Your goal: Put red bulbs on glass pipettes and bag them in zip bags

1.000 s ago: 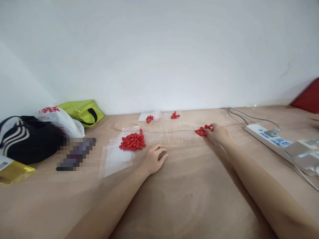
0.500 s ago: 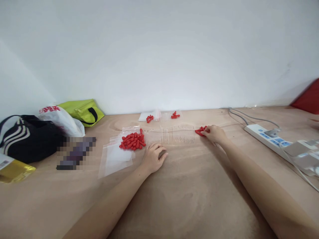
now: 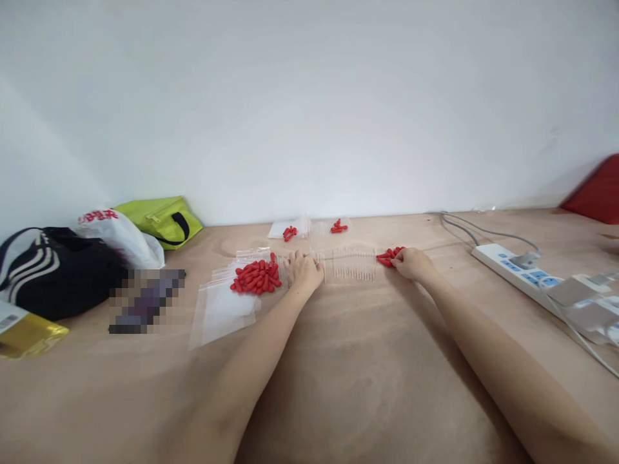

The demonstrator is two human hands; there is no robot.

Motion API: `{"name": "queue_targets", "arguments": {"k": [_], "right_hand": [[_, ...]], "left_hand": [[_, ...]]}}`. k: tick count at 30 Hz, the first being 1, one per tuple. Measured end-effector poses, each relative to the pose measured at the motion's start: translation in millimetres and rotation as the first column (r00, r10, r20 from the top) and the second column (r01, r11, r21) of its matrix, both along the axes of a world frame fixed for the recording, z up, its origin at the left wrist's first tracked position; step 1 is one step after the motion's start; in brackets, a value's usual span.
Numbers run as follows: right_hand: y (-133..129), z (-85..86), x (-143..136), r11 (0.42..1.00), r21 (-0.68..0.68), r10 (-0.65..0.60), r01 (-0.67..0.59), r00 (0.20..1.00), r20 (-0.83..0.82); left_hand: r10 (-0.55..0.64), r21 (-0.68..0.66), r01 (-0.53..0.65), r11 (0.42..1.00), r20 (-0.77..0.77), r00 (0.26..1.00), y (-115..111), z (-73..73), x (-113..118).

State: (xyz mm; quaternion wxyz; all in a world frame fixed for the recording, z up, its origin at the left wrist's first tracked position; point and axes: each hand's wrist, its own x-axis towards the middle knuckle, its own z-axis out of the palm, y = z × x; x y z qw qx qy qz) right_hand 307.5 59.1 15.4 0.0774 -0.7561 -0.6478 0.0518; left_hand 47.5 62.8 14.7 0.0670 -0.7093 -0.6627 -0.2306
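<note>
red clusters [image 3: 255, 276], four, and two hands [image 3: 307, 273]

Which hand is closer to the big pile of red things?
Left. The left hand is just to the right of the big red pile; the right hand is much farther to the right, at a smaller red cluster.

Light: soft, even. Shadow: diffuse, on worktop [image 3: 348, 386] nearer than right fingers [image 3: 399, 260], along right forearm [image 3: 493, 348]. Focus: fine detail around left fingers [image 3: 298, 260] indistinct. Edges: wide-angle stretch. Pixelation: one patch [image 3: 147, 301], well left of left fingers.
</note>
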Motion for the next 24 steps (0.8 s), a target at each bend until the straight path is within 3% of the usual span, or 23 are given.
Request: {"name": "queue_targets", "arguments": {"k": [3, 7, 11, 13, 15, 18, 20, 22, 24], "right_hand": [[0, 1.6, -1, 0.997, 0.049, -0.066, 0.065, 0.998, 0.019], [0, 5.7, -13, 0.964, 0.255, -0.054, 0.069, 0.996, -0.066], [-14, -0.6, -50, 0.918, 0.393, 0.192, -0.061, 0.933, -0.303], [-25, -9.6, -72, 0.847, 0.497, 0.390, -0.188, 0.855, -0.341], [-35, -19.7, -89, 0.743, 0.594, 0.562, -0.308, 0.769, -0.305], [-47, -30.6, -102, 0.651, 0.617, 0.693, -0.442, 0.677, -0.246], [-52, -32.7, -104, 0.632, 0.624, 0.721, -0.459, 0.643, -0.257], [-54, -31.4, -104, 0.628, 0.638, 0.731, -0.446, 0.618, -0.288], [-55, -28.6, -104, 0.630, 0.640, 0.738, -0.439, 0.596, -0.317]], "left_hand": [[0.054, -0.067, -0.051, 0.996, 0.041, 0.998, 8, 2.6, 6], [0.096, -0.110, -0.087, 0.990, 0.077, 0.992, 19, 3.3, 9], [0.086, -0.125, -0.076, 0.989, 0.085, 0.993, 27, 4.0, 9], [0.051, -0.108, -0.042, 0.993, 0.088, 0.995, 24, 6.8, 8], [-0.013, -0.074, 0.019, 0.997, 0.086, 0.996, 15, 10.2, 4], [-0.145, -0.020, 0.147, 0.989, 0.073, 0.987, -12, 11.3, -10], [-0.313, 0.053, 0.310, 0.949, 0.066, 0.947, -33, 6.7, -23], [-0.499, 0.102, 0.493, 0.864, 0.036, 0.866, -50, -0.8, -36], [-0.584, 0.149, 0.576, 0.804, 0.015, 0.812, -59, -8.0, -46]]}}
